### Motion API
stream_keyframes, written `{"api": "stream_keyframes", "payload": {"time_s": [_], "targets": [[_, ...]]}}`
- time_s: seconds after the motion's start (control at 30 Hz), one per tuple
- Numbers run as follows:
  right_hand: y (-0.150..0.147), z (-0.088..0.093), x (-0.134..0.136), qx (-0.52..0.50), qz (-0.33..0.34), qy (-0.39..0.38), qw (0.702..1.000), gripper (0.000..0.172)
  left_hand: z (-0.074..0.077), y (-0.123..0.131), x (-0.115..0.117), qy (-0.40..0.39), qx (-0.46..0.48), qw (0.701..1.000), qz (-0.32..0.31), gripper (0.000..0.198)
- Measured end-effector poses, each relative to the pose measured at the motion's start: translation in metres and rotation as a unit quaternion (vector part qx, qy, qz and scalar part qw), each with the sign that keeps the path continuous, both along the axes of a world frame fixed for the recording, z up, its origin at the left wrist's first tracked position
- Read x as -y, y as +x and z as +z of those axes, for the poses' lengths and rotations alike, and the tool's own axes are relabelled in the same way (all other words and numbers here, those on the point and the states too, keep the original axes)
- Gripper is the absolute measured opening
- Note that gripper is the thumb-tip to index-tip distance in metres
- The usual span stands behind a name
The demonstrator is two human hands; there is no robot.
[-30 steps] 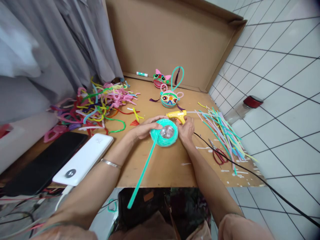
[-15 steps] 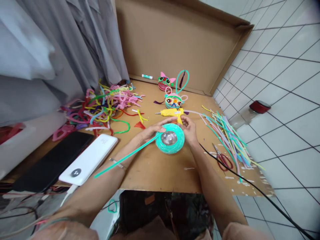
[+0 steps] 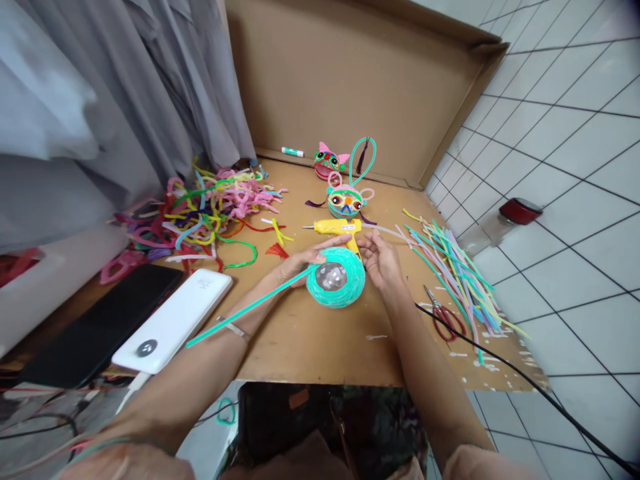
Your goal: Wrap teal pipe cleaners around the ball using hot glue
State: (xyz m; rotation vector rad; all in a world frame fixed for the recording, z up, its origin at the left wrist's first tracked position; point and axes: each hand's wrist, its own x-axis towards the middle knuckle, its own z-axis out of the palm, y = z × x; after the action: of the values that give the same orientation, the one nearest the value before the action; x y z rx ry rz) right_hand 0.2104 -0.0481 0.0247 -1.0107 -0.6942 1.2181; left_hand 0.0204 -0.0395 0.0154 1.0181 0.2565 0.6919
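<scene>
My left hand grips a round piece wound with turquoise pipe cleaner, its fingers behind and its thumb on the upper left rim. A clear, shiny centre shows in the middle of the piece. From its left side a loose turquoise pipe cleaner end slants down over my left forearm. Just right of the piece is my right hand, fingers loosely bent and apart, with nothing visible in them. Beyond both hands lies a yellow glue gun, its handle partly hidden by the round piece.
Two decorated animal heads stand behind the glue gun. Tangled pipe cleaners are heaped at left, beside a white power bank and black phone. Straight pipe cleaners, red-handled scissors and a black cord lie right.
My right hand has drawn back slightly from the round piece, its fingers loosening. The piece, still in my left hand, appears slightly further left, as does most of the scene.
</scene>
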Motion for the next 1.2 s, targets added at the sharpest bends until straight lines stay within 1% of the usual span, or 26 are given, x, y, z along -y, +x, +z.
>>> {"api": "stream_keyframes", "payload": {"time_s": [0.07,0.13,0.33,0.43,0.53,0.67,0.83,0.97,1.07,1.2], "targets": [[0.003,0.002,-0.004,-0.033,-0.013,-0.017,0.999,0.035,-0.002,0.001,0.001,0.008,-0.005,1.0,-0.015,0.09],[0.005,0.003,-0.008,-0.034,-0.021,-0.01,0.999,0.039,-0.004,0.002,0.002,0.019,-0.01,0.999,-0.025,0.088],[0.002,-0.002,-0.01,0.024,-0.072,0.055,0.996,0.039,-0.009,0.004,0.003,0.061,-0.024,0.998,-0.017,0.078],[0.0,-0.004,-0.008,0.059,-0.097,0.087,0.99,0.038,-0.009,0.005,0.003,0.05,-0.034,0.998,-0.012,0.077],[-0.002,-0.001,-0.005,0.099,-0.117,0.118,0.981,0.036,-0.006,0.006,0.006,0.039,-0.05,0.998,0.007,0.076],[-0.003,0.005,-0.001,0.124,-0.116,0.132,0.977,0.037,0.001,0.007,0.01,0.044,-0.043,0.998,0.028,0.071],[0.001,0.012,0.002,0.128,-0.095,0.14,0.977,0.04,0.007,0.006,0.013,0.025,-0.042,0.998,0.029,0.069],[0.006,0.012,0.0,0.163,-0.102,0.146,0.97,0.041,0.002,0.006,0.01,0.018,-0.042,0.999,0.012,0.068],[0.008,0.011,-0.001,0.195,-0.121,0.153,0.961,0.041,-0.004,0.008,0.008,0.034,-0.039,0.999,0.003,0.068],[0.007,0.011,-0.001,0.204,-0.144,0.153,0.956,0.039,-0.006,0.009,0.008,0.038,-0.038,0.999,-0.001,0.066]]}}
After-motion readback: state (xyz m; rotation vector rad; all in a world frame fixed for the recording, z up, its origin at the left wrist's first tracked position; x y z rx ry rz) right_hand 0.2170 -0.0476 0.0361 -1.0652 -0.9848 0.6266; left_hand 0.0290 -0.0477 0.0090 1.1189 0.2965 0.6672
